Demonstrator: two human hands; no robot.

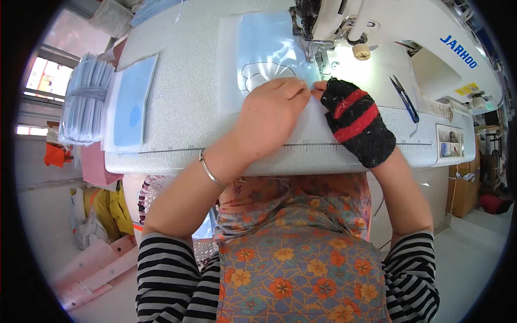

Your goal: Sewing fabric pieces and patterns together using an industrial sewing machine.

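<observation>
A light blue sheet (264, 40) with a glossy clear layer and a dark curved outline lies on the sewing table, its right edge beside the presser foot (311, 51) of the sewing machine (377, 21). My left hand (274, 110), a metal bangle on its wrist, rests on the sheet's near part with fingers bent and closed at the edge. Just right of it, my right hand (358, 121) wears a black and red fingerless knit glove. Its bare fingertips pinch the sheet's near right edge, close to the left fingertips. The exact grip is partly hidden.
Thread snips (405, 99) lie right of the glove. A small parts tray (449, 142) is set into the table's right end. At left are another blue sheet (132, 107) and a tied bundle of sheets (86, 102). A printed ruler (215, 149) runs along the front edge.
</observation>
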